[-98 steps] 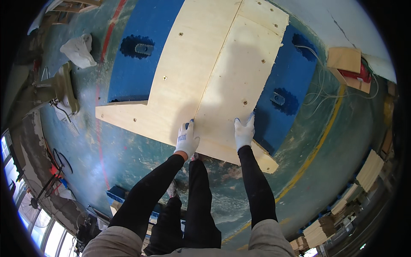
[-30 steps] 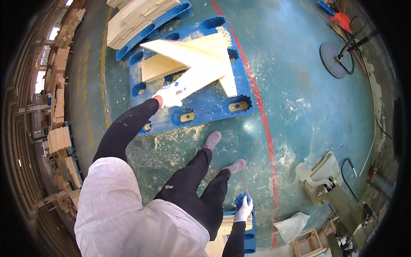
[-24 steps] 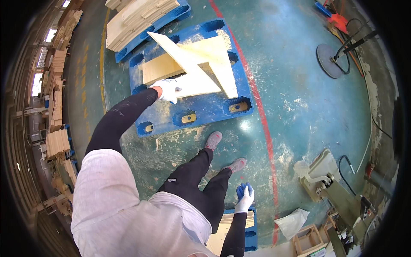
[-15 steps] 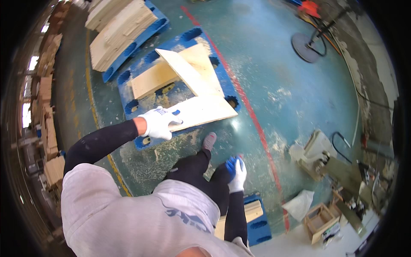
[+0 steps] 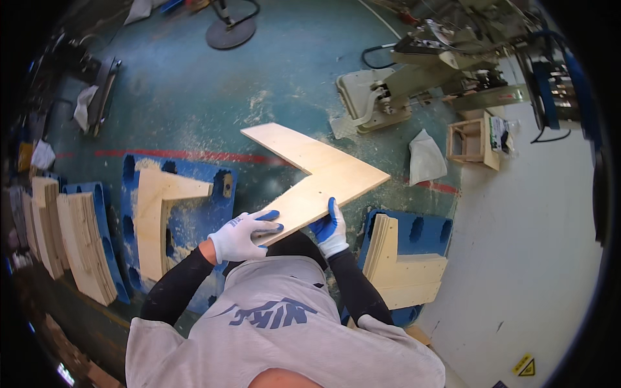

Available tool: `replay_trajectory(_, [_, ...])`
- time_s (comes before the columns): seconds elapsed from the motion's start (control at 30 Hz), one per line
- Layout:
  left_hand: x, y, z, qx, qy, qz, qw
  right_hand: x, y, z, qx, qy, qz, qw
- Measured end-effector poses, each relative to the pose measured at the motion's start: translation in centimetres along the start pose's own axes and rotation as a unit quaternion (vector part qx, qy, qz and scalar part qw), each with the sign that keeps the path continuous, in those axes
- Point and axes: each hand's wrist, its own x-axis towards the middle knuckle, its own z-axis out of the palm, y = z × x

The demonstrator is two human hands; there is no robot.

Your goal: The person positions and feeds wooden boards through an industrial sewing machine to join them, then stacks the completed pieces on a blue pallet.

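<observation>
An L-shaped plywood panel is held out in front of me, its corner pointing right and one arm reaching away. My left hand, in a white glove with blue fingertips, grips the panel's near left end, thumb and fingers closed on it. Along the near edge, my right hand has its blue-coated thumb over the top while the other fingers go underneath, partly hidden. A second L-shaped panel lies on a blue pallet to the left.
On the right, a blue pallet bears a stack of L-shaped panels beside a white wall. More stacked boards stand far left. Ahead are a green-grey machine, a white sack, a wooden box and a round disc base.
The panel has been lifted off the left pallet, and both hands now hold it. My right hand came up from my side. The view has swung right, toward the other pallet.
</observation>
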Motion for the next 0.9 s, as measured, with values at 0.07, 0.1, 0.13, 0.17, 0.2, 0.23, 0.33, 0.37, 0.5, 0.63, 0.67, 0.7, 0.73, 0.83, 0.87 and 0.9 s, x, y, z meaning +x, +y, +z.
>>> replay_trajectory(0.07, [3.8,2.4,-1.3,-0.056,-0.072,0.052,0.994,-0.9,-5.5,-1.6,0.026,0.051,-0.072,0.996])
replay_trajectory(0.1, [5.2,3.3,-1.7,-0.061,-0.099,0.062,0.991,-2.1,-7.9,-2.2,0.06,0.047,-0.097,0.992])
replay_trajectory(0.13, [6.6,4.2,-2.4,-0.065,-0.129,0.075,0.987,-3.4,-10.5,-2.8,0.095,0.043,-0.128,0.986])
replay_trajectory(0.17, [7.7,4.8,-3.1,-0.059,-0.161,0.102,0.98,-5.2,-12.9,-4.7,0.15,0.021,-0.177,0.973])
replay_trajectory(0.2, [9.2,5.4,-3.8,-0.052,-0.194,0.132,0.971,-6.9,-14.8,-6.4,0.203,-0.003,-0.229,0.952])
replay_trajectory(0.23, [10.5,5.9,-4.9,-0.04,-0.227,0.165,0.959,-9.0,-16.0,-4.4,0.174,0.096,-0.301,0.933])
replay_trajectory(0.33, [14.6,8.5,-8.7,-0.055,-0.332,0.267,0.903,-14.2,-16.7,-15.7,0.226,0.07,-0.419,0.876])
replay_trajectory(0.37, [15.9,9.7,-10.4,-0.045,-0.368,0.286,0.883,-14.7,-15.7,-20.5,0.168,0.126,-0.441,0.873])
replay_trajectory(0.5, [22.3,14.2,-17.1,0.033,-0.515,0.372,0.771,-15.1,-9.6,-19.9,0.042,0.164,-0.396,0.903])
replay_trajectory(0.63, [28.4,18.7,-23.5,0.121,-0.573,0.354,0.729,-16.6,-9.1,-10.7,-0.059,0.159,-0.345,0.923])
replay_trajectory(0.67, [29.8,19.1,-25.6,0.167,-0.573,0.35,0.723,-15.6,-8.7,-7.3,-0.001,0.144,-0.323,0.935])
replay_trajectory(0.7, [31.6,19.7,-26.6,0.301,-0.494,0.411,0.705,-15.2,-7.0,-5.0,0.04,0.192,-0.341,0.919])
replay_trajectory(0.73, [33.5,20.2,-27.3,0.422,-0.389,0.471,0.67,-13.9,-5.5,-4.0,0.068,0.229,-0.373,0.897])
replay_trajectory(0.83, [37.5,10.9,-28.7,0.241,-0.178,0.307,0.903,-8.9,-4.5,0.8,0.119,0.284,-0.464,0.831])
replay_trajectory(0.87, [38.2,6.8,-27.8,0.161,-0.155,0.212,0.951,-6.3,-4.5,0.8,0.197,0.294,-0.497,0.792])
replay_trajectory(0.9, [38.4,1.9,-26.0,0.065,-0.131,0.114,0.983,-4.2,-4.9,2.6,0.229,0.304,-0.51,0.772])
